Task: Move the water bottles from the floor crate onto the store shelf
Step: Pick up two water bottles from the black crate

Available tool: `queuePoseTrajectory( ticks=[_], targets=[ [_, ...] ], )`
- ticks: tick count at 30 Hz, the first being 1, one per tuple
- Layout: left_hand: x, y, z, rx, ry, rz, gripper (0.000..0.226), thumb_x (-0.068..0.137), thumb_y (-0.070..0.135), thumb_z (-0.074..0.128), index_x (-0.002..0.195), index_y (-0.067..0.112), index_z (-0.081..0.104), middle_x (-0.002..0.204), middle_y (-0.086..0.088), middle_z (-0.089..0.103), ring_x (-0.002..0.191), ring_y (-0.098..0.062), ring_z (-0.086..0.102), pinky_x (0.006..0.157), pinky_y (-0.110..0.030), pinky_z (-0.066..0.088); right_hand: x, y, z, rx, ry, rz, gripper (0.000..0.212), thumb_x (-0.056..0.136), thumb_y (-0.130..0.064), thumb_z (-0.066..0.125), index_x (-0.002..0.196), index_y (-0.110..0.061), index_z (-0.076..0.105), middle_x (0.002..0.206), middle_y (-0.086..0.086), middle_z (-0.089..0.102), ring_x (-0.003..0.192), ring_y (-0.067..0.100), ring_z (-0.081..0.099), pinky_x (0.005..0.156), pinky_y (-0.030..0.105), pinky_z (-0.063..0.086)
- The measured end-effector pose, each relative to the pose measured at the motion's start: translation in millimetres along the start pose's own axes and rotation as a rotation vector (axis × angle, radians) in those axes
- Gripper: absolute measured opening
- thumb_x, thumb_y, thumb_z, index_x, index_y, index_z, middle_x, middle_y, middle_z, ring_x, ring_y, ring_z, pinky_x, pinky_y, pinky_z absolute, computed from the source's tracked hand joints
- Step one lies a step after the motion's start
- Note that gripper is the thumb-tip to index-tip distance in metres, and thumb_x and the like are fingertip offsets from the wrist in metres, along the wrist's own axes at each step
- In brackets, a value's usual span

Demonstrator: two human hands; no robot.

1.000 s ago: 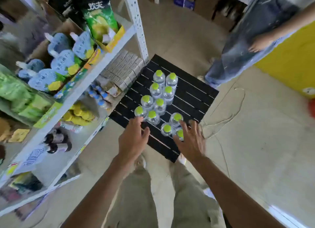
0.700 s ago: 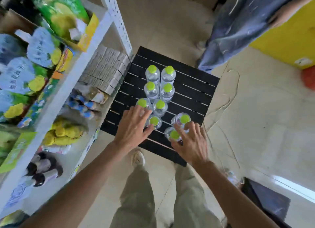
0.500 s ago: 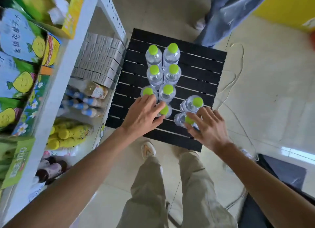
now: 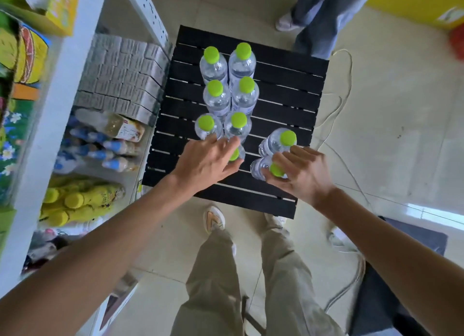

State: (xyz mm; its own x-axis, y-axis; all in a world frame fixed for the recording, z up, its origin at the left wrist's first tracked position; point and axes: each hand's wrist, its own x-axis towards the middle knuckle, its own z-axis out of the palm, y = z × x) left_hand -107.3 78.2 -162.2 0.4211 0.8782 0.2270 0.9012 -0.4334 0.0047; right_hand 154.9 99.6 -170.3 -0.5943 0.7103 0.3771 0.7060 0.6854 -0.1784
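A black slatted crate [image 4: 281,94] lies on the floor and holds several clear water bottles with green caps, such as one at the far end [image 4: 241,62]. My left hand [image 4: 206,161] is wrapped round the neck of a near bottle [image 4: 235,155], whose cap shows between thumb and fingers. My right hand [image 4: 300,173] grips the top of another near bottle [image 4: 261,168], which still stands on the crate. A further bottle [image 4: 277,141] stands just beyond my right fingers. The white store shelf [image 4: 59,97] rises at the left.
The lower shelf holds grey boxes [image 4: 123,74], blue-capped drinks [image 4: 100,147] and yellow bottles [image 4: 75,200]. Another person's legs [image 4: 317,17] stand at the crate's far edge. Cables [image 4: 339,104] trail on the floor to the right, and a dark mat [image 4: 401,273] lies near right.
The view has tilted down over the crate. Both hands have dropped onto the near bottles and their fingers have closed around the tops.
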Motion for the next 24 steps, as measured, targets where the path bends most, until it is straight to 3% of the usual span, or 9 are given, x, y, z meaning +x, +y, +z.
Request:
queuePoseTrajectory(
  ticks=[3, 8, 11, 15, 19, 21, 24],
  targets=[
    [-4, 6, -2, 0.046, 0.010, -0.056, 0.046, 0.095, 0.055, 0.062, 0.106, 0.011, 0.066, 0.062, -0.002, 0.065, 0.050, -0.020, 0.064, 0.037, -0.026, 0.043, 0, -1, -1, 0.043, 0.022, -0.022, 0.031, 0.094, -0.037, 0.078, 0.082, -0.022, 0.054, 0.053, 0.002, 0.055, 0.048, 0.025, 0.056, 0.045, 0.033, 0.050],
    [-26, 17, -5, -0.019, 0.091, -0.174, 0.042, 0.094, 0.052, 0.069, 0.102, 0.010, 0.066, 0.066, -0.001, 0.069, 0.054, -0.017, 0.067, 0.039, -0.028, 0.048, 0, -2, -1, 0.083, 0.009, -0.118, 0.034, 0.095, -0.034, 0.077, 0.071, -0.021, 0.058, 0.051, 0.002, 0.055, 0.047, 0.026, 0.057, 0.043, 0.031, 0.050],
    [-49, 26, -15, 0.022, 0.117, -0.363, 0.047, 0.088, 0.053, 0.075, 0.100, 0.008, 0.064, 0.062, -0.003, 0.067, 0.049, -0.019, 0.064, 0.038, -0.025, 0.041, 2, -7, -7, 0.128, -0.007, -0.240, 0.030, 0.096, -0.036, 0.076, 0.081, -0.026, 0.051, 0.052, 0.000, 0.057, 0.047, 0.023, 0.057, 0.045, 0.028, 0.044],
    [-82, 45, -48, -0.032, 0.120, -0.576, 0.044, 0.093, 0.053, 0.069, 0.089, 0.009, 0.066, 0.057, -0.003, 0.061, 0.049, -0.021, 0.062, 0.036, -0.032, 0.047, 17, -21, -33, 0.183, -0.075, -0.349, 0.034, 0.096, -0.039, 0.075, 0.071, -0.020, 0.060, 0.050, 0.001, 0.054, 0.045, 0.024, 0.054, 0.041, 0.029, 0.044],
    [-109, 60, -134, -0.021, 0.155, -0.730, 0.042, 0.093, 0.055, 0.063, 0.090, 0.013, 0.064, 0.057, -0.003, 0.062, 0.050, -0.024, 0.064, 0.037, -0.033, 0.045, 59, -65, -96, 0.277, -0.113, -0.583, 0.035, 0.092, -0.042, 0.077, 0.071, -0.021, 0.060, 0.047, -0.002, 0.052, 0.043, 0.020, 0.051, 0.041, 0.026, 0.039],
    [-119, 65, -192, -0.034, 0.189, -0.775, 0.041, 0.091, 0.056, 0.061, 0.093, 0.016, 0.061, 0.057, -0.003, 0.065, 0.051, -0.026, 0.066, 0.038, -0.033, 0.047, 90, -97, -139, 0.328, -0.130, -0.685, 0.034, 0.094, -0.045, 0.073, 0.072, -0.022, 0.062, 0.048, -0.002, 0.053, 0.042, 0.019, 0.051, 0.037, 0.027, 0.042],
    [-135, 77, -295, 0.010, 0.217, -0.810, 0.039, 0.088, 0.058, 0.060, 0.098, 0.022, 0.050, 0.057, -0.004, 0.066, 0.050, -0.028, 0.067, 0.040, -0.033, 0.050, 136, -156, -213, 0.410, -0.120, -0.838, 0.036, 0.084, -0.045, 0.083, 0.083, -0.026, 0.052, 0.049, 0.000, 0.054, 0.044, 0.023, 0.057, 0.036, 0.030, 0.045]
  ],
)
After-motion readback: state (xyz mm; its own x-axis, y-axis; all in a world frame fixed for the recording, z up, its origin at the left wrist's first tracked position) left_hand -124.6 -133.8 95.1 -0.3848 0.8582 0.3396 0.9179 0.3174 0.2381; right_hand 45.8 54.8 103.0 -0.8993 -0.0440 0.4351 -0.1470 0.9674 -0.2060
